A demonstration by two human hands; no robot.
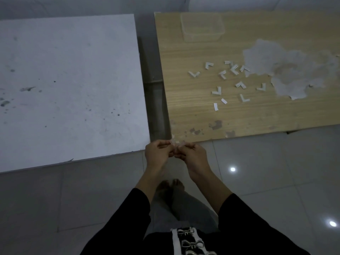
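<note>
Black shirt (239, 236), white print (191, 240) too blurred to read, left grip (158, 150) and right grip (191, 155) pinching one small pale piece (175, 142) between them, white L-shaped pieces (234, 69) on bench (193, 116) beyond, clear tub (202, 27) farther.

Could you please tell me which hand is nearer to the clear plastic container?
Right. The right hand is almost directly in front of the container; the left hand is offset further left.

There are two benches: one white bench (70, 80) and one wooden bench (193, 118). There is one clear box (202, 27). I count ten little white corner pieces (194, 74) and two flat white strips (215, 106). Two hands, the left hand (158, 150) and the right hand (191, 155), pinch one tiny piece (175, 142).
</note>
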